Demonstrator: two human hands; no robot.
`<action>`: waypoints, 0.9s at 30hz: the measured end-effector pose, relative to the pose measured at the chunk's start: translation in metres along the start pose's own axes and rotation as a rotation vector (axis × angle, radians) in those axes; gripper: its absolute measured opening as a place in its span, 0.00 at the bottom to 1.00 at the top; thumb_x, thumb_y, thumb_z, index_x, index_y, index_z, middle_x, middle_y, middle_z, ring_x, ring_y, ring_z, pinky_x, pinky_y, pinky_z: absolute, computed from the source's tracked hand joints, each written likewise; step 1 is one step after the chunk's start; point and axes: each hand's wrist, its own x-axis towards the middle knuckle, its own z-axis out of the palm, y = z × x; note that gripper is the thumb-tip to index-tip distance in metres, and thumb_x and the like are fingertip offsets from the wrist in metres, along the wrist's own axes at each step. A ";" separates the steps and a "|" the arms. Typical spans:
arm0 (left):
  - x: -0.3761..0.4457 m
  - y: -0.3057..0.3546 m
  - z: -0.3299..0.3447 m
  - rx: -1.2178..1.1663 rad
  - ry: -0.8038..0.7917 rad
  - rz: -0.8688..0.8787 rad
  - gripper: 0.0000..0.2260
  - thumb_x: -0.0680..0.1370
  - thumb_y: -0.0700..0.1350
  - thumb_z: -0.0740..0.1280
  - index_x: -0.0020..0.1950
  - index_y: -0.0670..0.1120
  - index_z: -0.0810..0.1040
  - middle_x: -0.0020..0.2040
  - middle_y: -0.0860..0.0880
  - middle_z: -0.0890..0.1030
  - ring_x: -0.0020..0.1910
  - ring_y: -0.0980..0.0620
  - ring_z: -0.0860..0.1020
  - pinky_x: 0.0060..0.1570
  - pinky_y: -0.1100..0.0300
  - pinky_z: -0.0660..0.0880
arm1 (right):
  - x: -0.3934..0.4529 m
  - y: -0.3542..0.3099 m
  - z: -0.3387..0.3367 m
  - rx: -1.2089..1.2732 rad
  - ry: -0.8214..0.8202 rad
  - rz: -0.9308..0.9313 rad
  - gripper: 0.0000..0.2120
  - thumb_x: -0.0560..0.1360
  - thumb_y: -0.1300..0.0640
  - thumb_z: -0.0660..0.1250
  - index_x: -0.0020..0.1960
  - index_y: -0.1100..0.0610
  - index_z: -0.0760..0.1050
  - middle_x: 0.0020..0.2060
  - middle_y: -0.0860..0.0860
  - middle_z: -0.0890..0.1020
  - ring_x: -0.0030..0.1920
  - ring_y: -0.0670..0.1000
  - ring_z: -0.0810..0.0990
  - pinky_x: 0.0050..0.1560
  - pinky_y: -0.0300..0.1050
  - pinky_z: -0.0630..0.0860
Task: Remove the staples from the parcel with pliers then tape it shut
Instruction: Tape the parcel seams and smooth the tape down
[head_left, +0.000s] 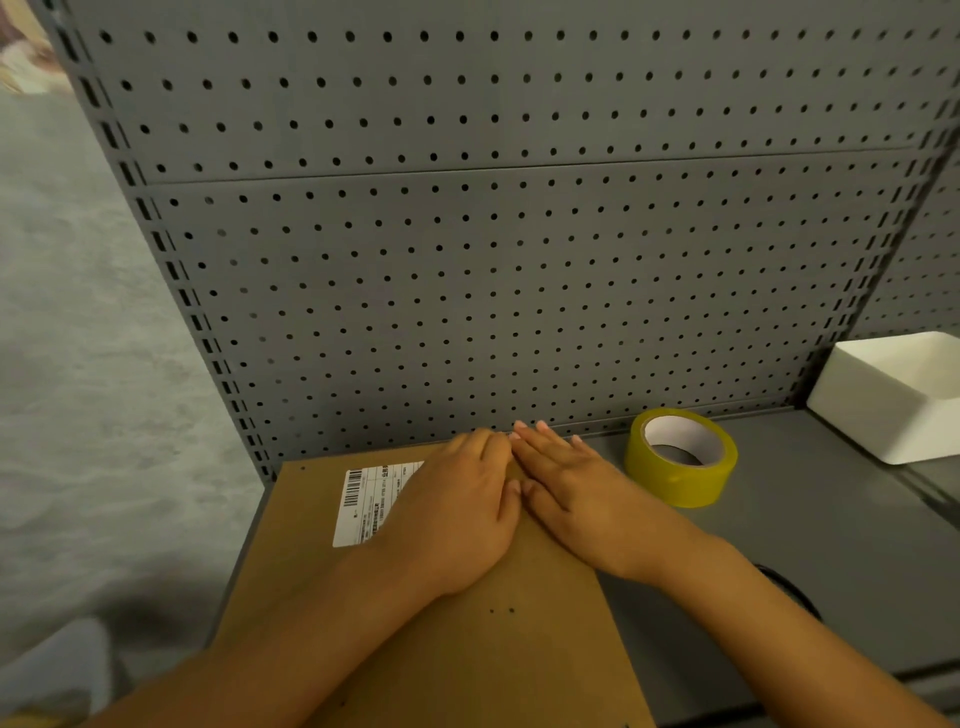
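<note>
**Both hands flat on the parcel**

The brown parcel (467, 649) lies on the grey shelf (831, 545), its left edge at the shelf's left edge. Left hand (457, 509) and right hand (576, 483) press its far end, fingers straight, holding nothing. Yellow tape roll (680, 457) stands just right of it; white bin (893, 400) further right, bare shelf between them.

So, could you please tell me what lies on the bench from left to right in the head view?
Shipping label → left hand → right hand → yellow tape roll → white box. Both hands lie flat on the cardboard parcel.
</note>
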 end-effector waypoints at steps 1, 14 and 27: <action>0.000 0.000 0.000 -0.002 -0.001 -0.002 0.10 0.81 0.51 0.55 0.60 0.50 0.68 0.58 0.54 0.72 0.55 0.59 0.69 0.55 0.65 0.68 | -0.004 -0.001 0.002 -0.002 0.022 -0.005 0.25 0.83 0.47 0.47 0.78 0.50 0.47 0.77 0.43 0.47 0.76 0.41 0.40 0.75 0.40 0.39; 0.000 -0.004 0.001 0.033 -0.060 0.023 0.20 0.82 0.51 0.51 0.74 0.56 0.59 0.68 0.55 0.63 0.64 0.58 0.64 0.62 0.64 0.64 | -0.024 0.003 0.022 0.659 0.169 0.104 0.26 0.80 0.52 0.60 0.75 0.42 0.56 0.72 0.31 0.56 0.72 0.30 0.52 0.73 0.32 0.52; 0.012 -0.008 0.000 0.062 -0.319 0.090 0.22 0.83 0.53 0.45 0.78 0.55 0.47 0.78 0.60 0.47 0.75 0.63 0.42 0.74 0.58 0.41 | 0.005 0.007 0.020 0.874 0.143 0.283 0.26 0.80 0.55 0.59 0.76 0.46 0.56 0.70 0.37 0.63 0.70 0.38 0.62 0.68 0.34 0.60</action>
